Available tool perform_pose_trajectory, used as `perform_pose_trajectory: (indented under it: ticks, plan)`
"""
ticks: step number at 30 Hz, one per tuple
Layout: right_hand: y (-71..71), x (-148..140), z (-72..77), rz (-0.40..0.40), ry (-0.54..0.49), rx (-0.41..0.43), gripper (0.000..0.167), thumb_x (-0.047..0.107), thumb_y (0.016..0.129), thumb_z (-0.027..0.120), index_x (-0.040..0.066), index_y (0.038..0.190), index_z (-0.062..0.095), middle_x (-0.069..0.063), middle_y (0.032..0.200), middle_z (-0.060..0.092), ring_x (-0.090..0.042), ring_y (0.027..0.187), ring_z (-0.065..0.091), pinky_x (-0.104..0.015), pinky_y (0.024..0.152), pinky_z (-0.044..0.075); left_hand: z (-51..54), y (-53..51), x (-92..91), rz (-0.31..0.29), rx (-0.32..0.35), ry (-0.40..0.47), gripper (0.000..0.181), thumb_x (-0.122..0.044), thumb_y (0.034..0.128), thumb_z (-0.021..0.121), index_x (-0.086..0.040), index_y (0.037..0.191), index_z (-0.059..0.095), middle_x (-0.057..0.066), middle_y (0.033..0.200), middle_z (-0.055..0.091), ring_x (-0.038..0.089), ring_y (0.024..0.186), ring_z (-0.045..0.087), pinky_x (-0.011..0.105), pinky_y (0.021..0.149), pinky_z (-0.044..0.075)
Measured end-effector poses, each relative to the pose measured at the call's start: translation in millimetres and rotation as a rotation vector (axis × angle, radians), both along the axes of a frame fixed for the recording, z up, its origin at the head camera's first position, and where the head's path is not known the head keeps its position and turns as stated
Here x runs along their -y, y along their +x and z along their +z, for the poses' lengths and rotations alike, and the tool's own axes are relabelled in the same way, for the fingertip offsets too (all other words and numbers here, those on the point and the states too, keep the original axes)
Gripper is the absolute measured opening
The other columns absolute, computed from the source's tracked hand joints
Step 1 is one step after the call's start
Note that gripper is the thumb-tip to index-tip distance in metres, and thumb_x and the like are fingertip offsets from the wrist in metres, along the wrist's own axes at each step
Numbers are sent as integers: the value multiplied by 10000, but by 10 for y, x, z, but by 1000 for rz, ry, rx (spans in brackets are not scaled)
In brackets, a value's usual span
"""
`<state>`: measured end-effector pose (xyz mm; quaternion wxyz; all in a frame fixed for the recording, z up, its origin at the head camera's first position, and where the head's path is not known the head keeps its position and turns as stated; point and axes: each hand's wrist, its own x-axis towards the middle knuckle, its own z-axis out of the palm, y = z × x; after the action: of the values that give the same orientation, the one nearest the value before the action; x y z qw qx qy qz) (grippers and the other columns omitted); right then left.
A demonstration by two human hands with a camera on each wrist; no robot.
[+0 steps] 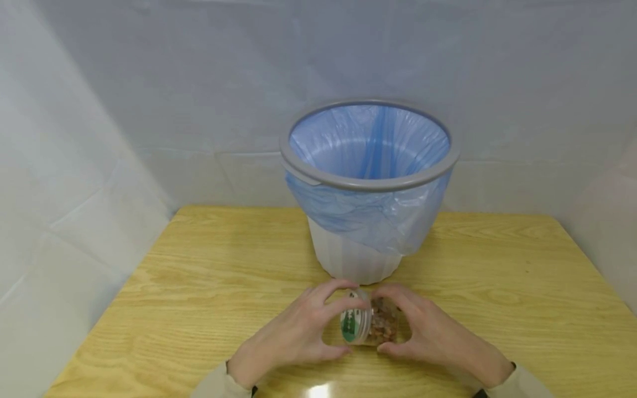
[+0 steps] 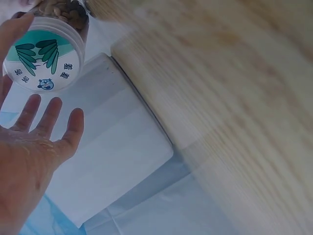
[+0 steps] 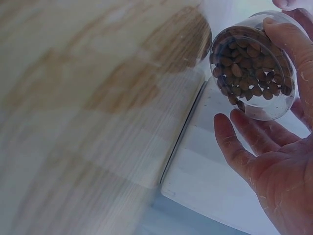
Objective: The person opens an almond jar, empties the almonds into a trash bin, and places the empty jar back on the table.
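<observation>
A clear jar point(image 1: 384, 326) of brown nuts lies sideways between the two hands, its green-and-white lid point(image 1: 350, 325) facing left. The left hand point(image 1: 306, 329) curves round the lid end, fingers above and thumb below; in the left wrist view several fingertips are spread apart from the lid point(image 2: 44, 61). Round the jar's base end curves the right hand point(image 1: 430, 329), and its thumb rests on the jar wall in the right wrist view, where nuts show through the clear bottom of the jar point(image 3: 252, 73).
Just behind the hands, a white bin point(image 1: 348, 254) with a grey rim point(image 1: 370, 185) stands on the wooden table point(image 1: 209, 276), lined with a blue plastic bag point(image 1: 358, 215). Pale sheeting point(image 1: 199, 83) hangs behind the table and at both sides.
</observation>
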<state>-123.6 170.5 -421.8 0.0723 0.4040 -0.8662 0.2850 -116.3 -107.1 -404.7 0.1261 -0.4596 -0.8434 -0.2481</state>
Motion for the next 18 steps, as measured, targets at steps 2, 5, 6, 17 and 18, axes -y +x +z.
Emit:
perform_pose_trajectory:
  ticks: [2,5,6,17,18]
  plan:
    - [2,-1,1,-5,2,5,832,321,720,924,242,1420,482,81,1347,595,-132,1201,628,-380,987,569,-4,0,-1,5,-9,-5,784,-296,730,909,-292,1410,520,60,1465,507,212,1288,571,389,929,558]
    - [4,-1,2,-7,2,9,835,326,717,924,242,1420,482,89,1347,590,-126,1203,626,-374,985,569,-2,1,-2,14,-11,-14,771,-289,732,902,-297,1404,525,47,1468,511,199,1294,569,364,915,553]
    - [4,1,4,-6,2,8,833,329,716,924,239,1419,485,90,1346,591,-125,1204,627,-372,986,569,-4,1,-2,18,-10,-17,765,-286,732,899,-298,1402,528,44,1469,513,195,1296,568,357,910,551]
    - [14,-2,29,-8,17,43,761,390,780,886,240,1413,490,74,1353,598,-141,1214,623,-391,994,560,-1,11,-4,13,30,-8,735,-254,754,878,-303,1398,528,11,1475,497,173,1314,547,387,982,543]
    - [14,-1,27,-7,17,38,763,385,777,889,238,1411,491,76,1350,598,-138,1212,623,-388,994,560,-1,11,-5,14,34,-7,732,-253,754,877,-302,1396,530,8,1475,496,172,1317,546,389,988,542]
